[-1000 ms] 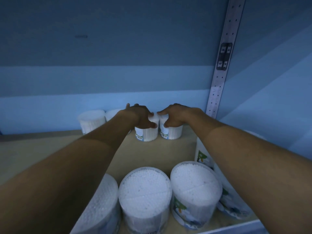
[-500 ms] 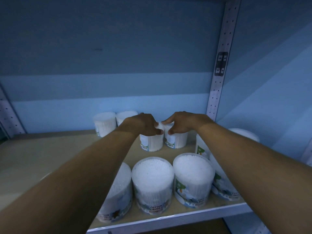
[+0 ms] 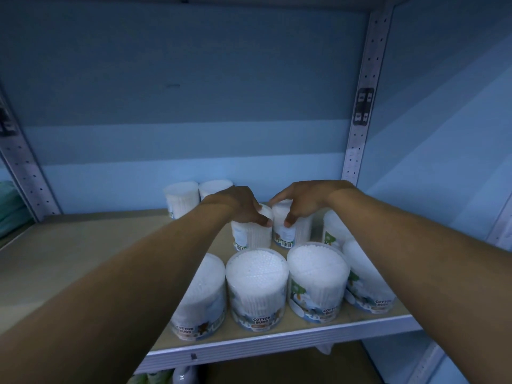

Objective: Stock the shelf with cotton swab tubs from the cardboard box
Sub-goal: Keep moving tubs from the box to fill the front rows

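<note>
Both my arms reach into the shelf bay. My left hand (image 3: 239, 203) grips the top of a white cotton swab tub (image 3: 250, 235) standing on the wooden shelf board (image 3: 83, 253). Right beside it, my right hand (image 3: 300, 199) grips the top of a second tub (image 3: 293, 231); the two tubs touch. Both stand in the middle row, behind a front row of several "Cotton Buds" tubs (image 3: 256, 286). Two more tubs (image 3: 181, 196) stand at the back wall. The cardboard box is out of view.
A perforated metal upright (image 3: 360, 112) rises at the back right corner, another (image 3: 22, 167) at the left. More tubs (image 3: 363, 273) stand along the right side. The white front lip (image 3: 277, 340) edges the shelf, with items on a lower level beneath it.
The view has pulled back and down, so the front row and shelf lip now show fully. Both hands stay on the same two tubs, which stand slightly closer to the front row.
</note>
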{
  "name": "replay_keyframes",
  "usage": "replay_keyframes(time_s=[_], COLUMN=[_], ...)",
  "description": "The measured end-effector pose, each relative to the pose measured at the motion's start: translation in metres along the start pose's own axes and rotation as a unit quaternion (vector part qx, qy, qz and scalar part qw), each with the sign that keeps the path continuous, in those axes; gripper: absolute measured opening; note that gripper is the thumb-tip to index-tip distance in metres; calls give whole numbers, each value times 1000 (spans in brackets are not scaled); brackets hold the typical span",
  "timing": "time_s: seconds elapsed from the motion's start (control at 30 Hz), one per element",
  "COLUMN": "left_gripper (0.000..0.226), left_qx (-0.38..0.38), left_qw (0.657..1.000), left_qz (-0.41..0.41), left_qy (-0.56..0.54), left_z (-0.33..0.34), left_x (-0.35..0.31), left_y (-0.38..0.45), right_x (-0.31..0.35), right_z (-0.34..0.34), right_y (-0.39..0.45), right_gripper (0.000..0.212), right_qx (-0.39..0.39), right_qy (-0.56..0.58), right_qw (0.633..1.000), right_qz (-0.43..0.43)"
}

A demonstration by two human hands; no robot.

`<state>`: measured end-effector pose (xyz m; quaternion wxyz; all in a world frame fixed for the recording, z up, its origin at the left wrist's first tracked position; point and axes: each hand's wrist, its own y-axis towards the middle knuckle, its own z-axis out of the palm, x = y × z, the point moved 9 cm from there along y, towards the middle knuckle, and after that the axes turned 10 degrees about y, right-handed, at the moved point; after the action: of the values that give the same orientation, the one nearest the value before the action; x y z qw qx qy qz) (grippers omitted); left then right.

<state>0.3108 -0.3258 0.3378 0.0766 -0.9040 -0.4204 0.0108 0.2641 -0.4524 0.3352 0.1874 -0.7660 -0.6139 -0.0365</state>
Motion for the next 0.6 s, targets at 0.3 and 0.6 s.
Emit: replay_keyframes(time_s=[0.3, 0.6], left_gripper=[92, 77], left_qx=[29, 45], left_qw=[999, 998], left_qz=[31, 39], left_qy=[-33, -33], left_z=[-3, -2], left_x=[0, 0], left_y=[3, 12], right_x=[-9, -5], right_z=[-11, -11], right_y=[-3, 9], right_gripper=[80, 81], right_qx=[-39, -27], right_qy=[-37, -29], right_qw=[998, 999], right_qz=[43, 33])
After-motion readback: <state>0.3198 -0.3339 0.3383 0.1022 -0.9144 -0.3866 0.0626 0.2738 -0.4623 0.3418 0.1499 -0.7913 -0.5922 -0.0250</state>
